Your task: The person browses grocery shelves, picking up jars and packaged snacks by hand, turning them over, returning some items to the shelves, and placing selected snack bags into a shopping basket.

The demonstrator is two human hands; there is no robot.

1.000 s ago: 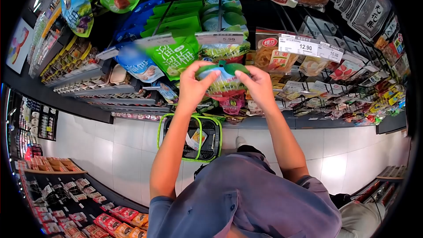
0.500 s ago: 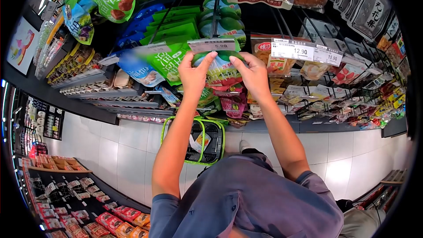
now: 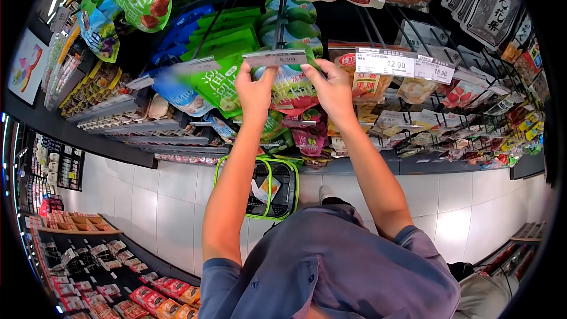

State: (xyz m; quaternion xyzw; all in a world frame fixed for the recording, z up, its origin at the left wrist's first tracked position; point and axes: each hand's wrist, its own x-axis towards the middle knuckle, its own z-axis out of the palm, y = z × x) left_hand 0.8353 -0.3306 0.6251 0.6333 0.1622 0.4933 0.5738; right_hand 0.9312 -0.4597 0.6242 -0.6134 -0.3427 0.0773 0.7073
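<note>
As the price tag (image 3: 274,58) reading 5.90 juts out at the end of its peg (image 3: 280,19), in come both hands, right underneath it! The left hand (image 3: 255,93) has a narrow grip on the pouch (image 3: 294,90), pinching its upper left corner, thumb on the near face. Over on the other side, the right hand (image 3: 332,90) matches it, its grip closed on the upper right corner. So the pouch is up between the two hands, nearly upright, its top edge tucked behind the tag; whether it hangs on the peg, you cannot tell from here.

Directly beyond, a row of similar green-topped pouches (image 3: 298,15) lines that same peg. To the left, bright green bags (image 3: 221,85) crowd in, with a blue bag (image 3: 183,95) farther left again. Out to the right, a second label (image 3: 394,63) shows 12.90, and just below it sits a bag of orange pieces (image 3: 367,87). Down on the tiled floor (image 3: 176,212), nearer and below the hands, stands a black basket (image 3: 289,194) with a lime-green rim, partly behind the left forearm (image 3: 231,186), a small package (image 3: 270,188) lying inside!
</note>
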